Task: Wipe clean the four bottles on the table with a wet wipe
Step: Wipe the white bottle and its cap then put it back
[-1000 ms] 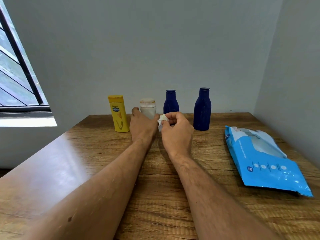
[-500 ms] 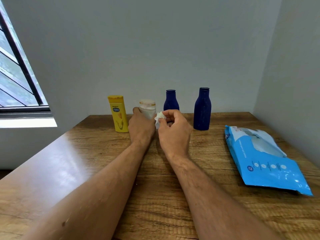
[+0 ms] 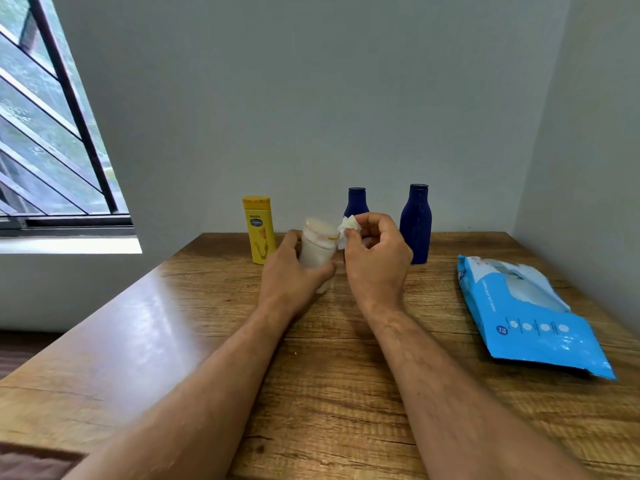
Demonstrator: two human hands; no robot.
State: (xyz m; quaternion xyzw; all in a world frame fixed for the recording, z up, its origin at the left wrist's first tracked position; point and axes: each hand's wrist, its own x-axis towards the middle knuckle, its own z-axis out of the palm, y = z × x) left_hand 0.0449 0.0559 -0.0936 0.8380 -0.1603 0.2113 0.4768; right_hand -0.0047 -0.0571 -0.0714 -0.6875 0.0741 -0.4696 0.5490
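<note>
My left hand (image 3: pixel 289 271) grips a white bottle (image 3: pixel 318 249), lifted off the table and tilted toward me. A small crumpled wet wipe (image 3: pixel 347 228) is pinched in my right hand (image 3: pixel 375 258) and touches the bottle's cap on its right side. Standing at the back of the wooden table (image 3: pixel 346 393) are a yellow bottle (image 3: pixel 259 233), a small dark blue bottle (image 3: pixel 356 202) partly hidden behind my right hand, and a taller dark blue bottle (image 3: pixel 416 223).
A blue pack of wet wipes (image 3: pixel 530 317) lies flat on the right side of the table. Walls close the table at the back and right. A barred window (image 3: pixel 52 133) is on the left.
My left hand has lifted the white bottle from the row and drawn it nearer, tilting it. My right hand followed with the wipe, staying against the cap.
</note>
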